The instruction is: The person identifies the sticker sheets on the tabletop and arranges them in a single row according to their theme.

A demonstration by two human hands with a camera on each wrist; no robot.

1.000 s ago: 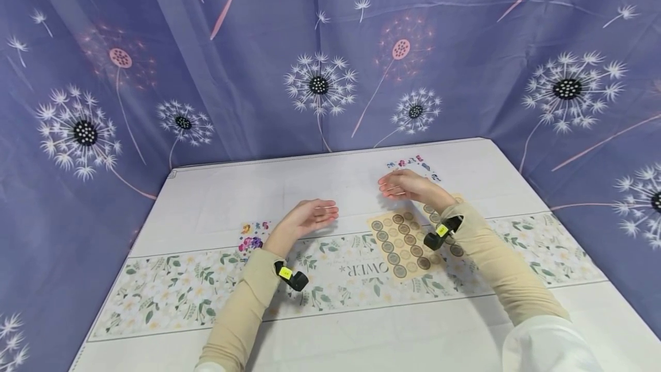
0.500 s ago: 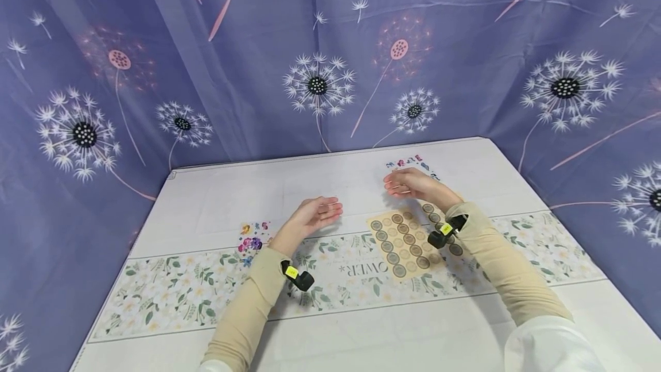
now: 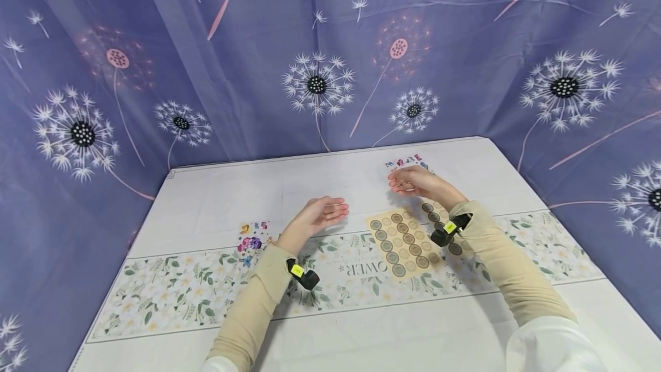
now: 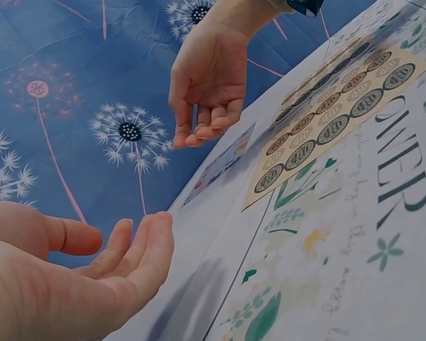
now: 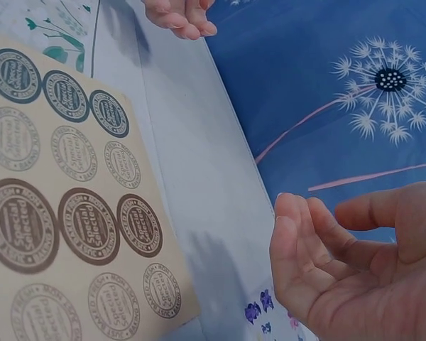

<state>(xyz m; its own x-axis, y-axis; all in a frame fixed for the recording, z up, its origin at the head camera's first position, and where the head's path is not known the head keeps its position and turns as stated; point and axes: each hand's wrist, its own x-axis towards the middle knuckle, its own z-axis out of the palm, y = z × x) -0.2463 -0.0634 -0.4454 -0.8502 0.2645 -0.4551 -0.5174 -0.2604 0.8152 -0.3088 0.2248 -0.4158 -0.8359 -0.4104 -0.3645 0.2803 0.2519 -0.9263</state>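
My left hand (image 3: 316, 220) hovers above the white part of the table, palm inward, fingers relaxed and holding nothing. To its left lies a small colourful sticker sheet (image 3: 251, 244), partly behind the wrist. My right hand (image 3: 424, 183) is held above the table too, its fingers loosely bent with nothing between them, as the right wrist view shows. Beneath it and nearer me is a tan sheet of round stickers (image 3: 396, 244) printed "Special Selected". A second tan sheet (image 3: 431, 216) is partly hidden by the right forearm. Another colourful sticker sheet (image 3: 404, 161) lies just beyond the right hand.
A floral band (image 3: 186, 289) with printed lettering (image 3: 364, 268) runs across the white tabletop (image 3: 227, 191). A purple-blue dandelion curtain (image 3: 248, 73) hangs behind the table and along both sides. Each wrist wears a black camera strap.
Both hands have drifted slightly to the right, still raised and holding nothing. The sticker sheets have stayed where they were.
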